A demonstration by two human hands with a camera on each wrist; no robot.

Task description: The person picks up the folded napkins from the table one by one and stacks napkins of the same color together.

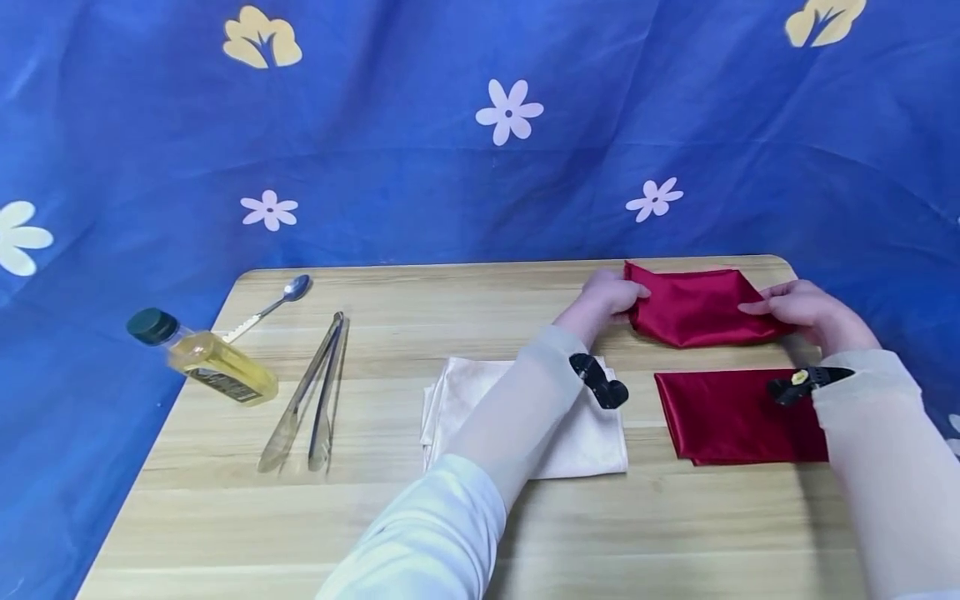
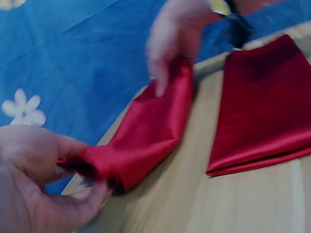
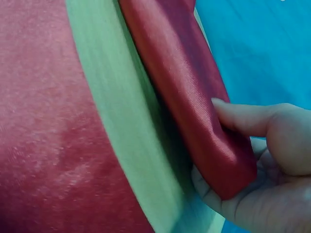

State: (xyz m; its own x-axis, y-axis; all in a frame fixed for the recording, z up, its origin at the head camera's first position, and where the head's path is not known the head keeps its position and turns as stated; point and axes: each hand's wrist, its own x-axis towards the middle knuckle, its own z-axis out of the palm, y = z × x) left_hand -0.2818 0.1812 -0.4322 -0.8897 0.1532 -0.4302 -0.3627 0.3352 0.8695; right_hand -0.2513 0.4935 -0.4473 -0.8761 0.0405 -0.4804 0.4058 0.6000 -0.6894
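Pinching one red cloth [image 1: 697,308] narrowly by both ends, near the tabletop's [image 1: 480,312] far right corner.
At left grip [image 1: 611,294], a hollow fold [image 2: 83,168], seen only from left wrist; in right grip [image 1: 806,308], the other end, thumb [image 3: 243,117] on top. In head view alone: one bottle [image 1: 225,367], one spoon [image 1: 297,288], one tongs [image 1: 308,381], one white cloth [image 1: 476,387]. Nearer: a second red cloth [image 1: 731,417].

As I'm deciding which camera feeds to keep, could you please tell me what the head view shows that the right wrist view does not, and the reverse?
Only the head view shows the bottle, the spoon, the tongs, the white cloth and the left hand.

Only the right wrist view clearly shows the fingertips of the right hand under the end of the gripped red cloth.

Both share the right hand, that cloth, the second red cloth lying nearer the person, the wooden table and the blue backdrop.
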